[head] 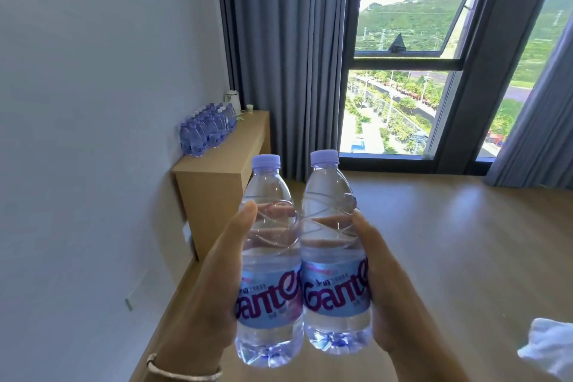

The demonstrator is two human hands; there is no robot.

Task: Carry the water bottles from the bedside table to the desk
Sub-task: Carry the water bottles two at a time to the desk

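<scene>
Left hand [214, 276] grips one upright water bottle [269, 260], right hand [387, 282] another [336, 254], touching at frame centre; desk [235, 149] upper left holds more bottles [206, 129].

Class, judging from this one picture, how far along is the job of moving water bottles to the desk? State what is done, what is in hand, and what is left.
Done: many bottles already stand in rows on the desk. In hand: the left hand holds one bottle, the right hand another, both upright. Left: setting these two down. The bedside table is out of view, so any remainder is unknown.
</scene>
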